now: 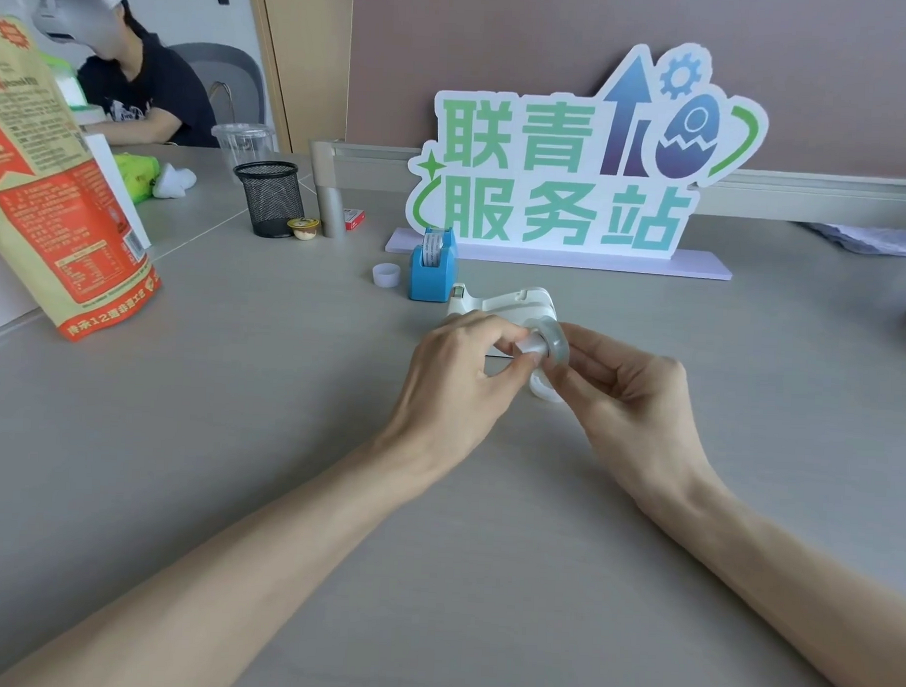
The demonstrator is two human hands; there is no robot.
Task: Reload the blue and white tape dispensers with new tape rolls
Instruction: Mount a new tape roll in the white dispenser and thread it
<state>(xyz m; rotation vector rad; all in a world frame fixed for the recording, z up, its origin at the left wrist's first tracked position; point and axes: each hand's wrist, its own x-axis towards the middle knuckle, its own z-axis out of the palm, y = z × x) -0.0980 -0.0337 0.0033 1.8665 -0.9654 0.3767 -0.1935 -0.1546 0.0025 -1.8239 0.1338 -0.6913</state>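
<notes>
A clear tape roll (555,335) is held above the grey table, just in front of the white tape dispenser (509,303). My right hand (629,395) pinches the roll's rim. My left hand (460,379) pinches a white spindle (532,344) that sits in the roll's hole. The blue tape dispenser (432,268) stands upright behind, with a tape roll in it. An empty white tape core (386,275) stands to its left. Another white ring (542,390) lies on the table under my hands, partly hidden.
A large sign (565,167) stands behind the dispensers. A red and tan bag (61,185) stands at the left edge. A black mesh cup (270,198), a small yellow-lidded pot (303,228) and a red box (353,219) are further back. A person sits at far left.
</notes>
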